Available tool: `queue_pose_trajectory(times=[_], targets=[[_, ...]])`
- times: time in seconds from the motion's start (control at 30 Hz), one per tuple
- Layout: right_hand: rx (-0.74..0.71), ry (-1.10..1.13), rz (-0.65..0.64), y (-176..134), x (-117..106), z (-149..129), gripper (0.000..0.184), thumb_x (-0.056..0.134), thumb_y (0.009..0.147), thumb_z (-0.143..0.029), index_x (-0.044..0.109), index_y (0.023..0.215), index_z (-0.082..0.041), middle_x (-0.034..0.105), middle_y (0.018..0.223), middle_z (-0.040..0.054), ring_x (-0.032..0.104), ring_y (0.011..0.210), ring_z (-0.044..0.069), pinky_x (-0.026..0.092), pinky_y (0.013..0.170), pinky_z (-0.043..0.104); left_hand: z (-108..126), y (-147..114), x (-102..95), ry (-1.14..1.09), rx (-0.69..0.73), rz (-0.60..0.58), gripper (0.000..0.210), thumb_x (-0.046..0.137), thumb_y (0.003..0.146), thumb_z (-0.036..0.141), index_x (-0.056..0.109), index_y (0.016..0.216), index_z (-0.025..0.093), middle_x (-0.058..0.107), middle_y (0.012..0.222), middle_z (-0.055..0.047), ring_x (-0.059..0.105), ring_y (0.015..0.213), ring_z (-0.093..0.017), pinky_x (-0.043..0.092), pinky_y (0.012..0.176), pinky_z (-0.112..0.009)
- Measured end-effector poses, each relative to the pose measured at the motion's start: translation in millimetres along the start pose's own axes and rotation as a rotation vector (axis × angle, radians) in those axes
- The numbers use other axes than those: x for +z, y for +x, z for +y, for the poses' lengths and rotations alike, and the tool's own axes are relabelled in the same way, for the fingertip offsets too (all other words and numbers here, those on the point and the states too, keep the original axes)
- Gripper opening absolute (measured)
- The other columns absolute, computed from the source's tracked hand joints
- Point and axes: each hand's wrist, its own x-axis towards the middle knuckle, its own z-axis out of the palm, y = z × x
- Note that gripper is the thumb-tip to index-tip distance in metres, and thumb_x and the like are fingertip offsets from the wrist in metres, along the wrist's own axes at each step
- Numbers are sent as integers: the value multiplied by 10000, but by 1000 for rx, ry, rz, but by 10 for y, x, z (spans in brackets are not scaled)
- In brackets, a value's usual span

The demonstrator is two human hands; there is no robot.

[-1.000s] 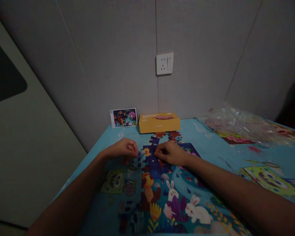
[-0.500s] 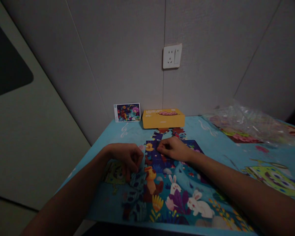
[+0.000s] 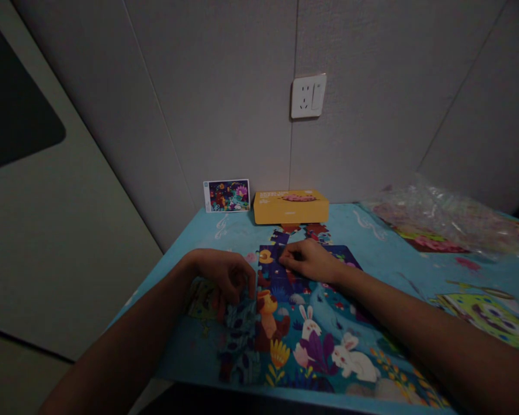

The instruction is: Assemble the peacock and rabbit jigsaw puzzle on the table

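A jigsaw puzzle (image 3: 311, 369) with rabbits, flowers and a brown animal lies largely joined on the table. My right hand (image 3: 309, 260) rests on its dark blue upper part, thumb and index finger pinched together; anything between them is hidden. My left hand (image 3: 227, 276) hangs palm down at the puzzle's left edge, fingers bent and apart, the index finger at the border. Beneath and in front of it lies a strip of teal puzzle pieces (image 3: 240, 340), partly covered by the fingers and in shadow. Whether the left fingers touch these pieces is unclear.
Behind the puzzle stand a yellow box (image 3: 290, 208) and a small picture card (image 3: 228, 196) leaning on the wall. Several loose pieces (image 3: 318, 230) lie before the box. At the right, clear plastic wrapping (image 3: 445, 213) covers a coloured sheet. The tablecloth (image 3: 177, 245) is blue and printed.
My left index finger has straightened downward along the puzzle's left border, and the teal strip there lies at a slightly different angle. My right hand stays pinched on the same spot.
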Motion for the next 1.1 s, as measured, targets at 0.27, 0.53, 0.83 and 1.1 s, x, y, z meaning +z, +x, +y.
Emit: queue_pose_trajectory(times=[0.27,0.53,0.83,1.1], targets=[[-12,-8,8,-2,-5,13,239,545,851,-316,643,692,-165,589,571,-6,500,523,120,300,538,242,30,-221,85,12,-228,-102,288,884,573,341,679,683,171,711,598,-30,645,438,-185,486,355,-220],[-1,-17,22,7,-5,9,244,544,847,-327,663,699,-174,611,602,3,515,551,132,298,539,244,-486,-607,595,-79,-9,480,303,731,766,417,645,910,166,625,643,32,549,434,-77,479,462,-172],[-3,-16,30,18,2,20,224,550,842,-320,675,722,-180,656,636,18,563,585,151,315,550,247,-749,-642,1142,169,-66,1194,328,572,861,453,637,1015,170,580,730,0,519,584,-131,411,517,-219],[3,-18,29,12,-4,17,244,543,841,-336,675,703,-183,641,611,6,545,562,139,303,542,246,-370,-413,1592,690,-96,1105,547,672,790,480,549,1301,326,480,1364,-73,625,973,-242,500,888,-384]])
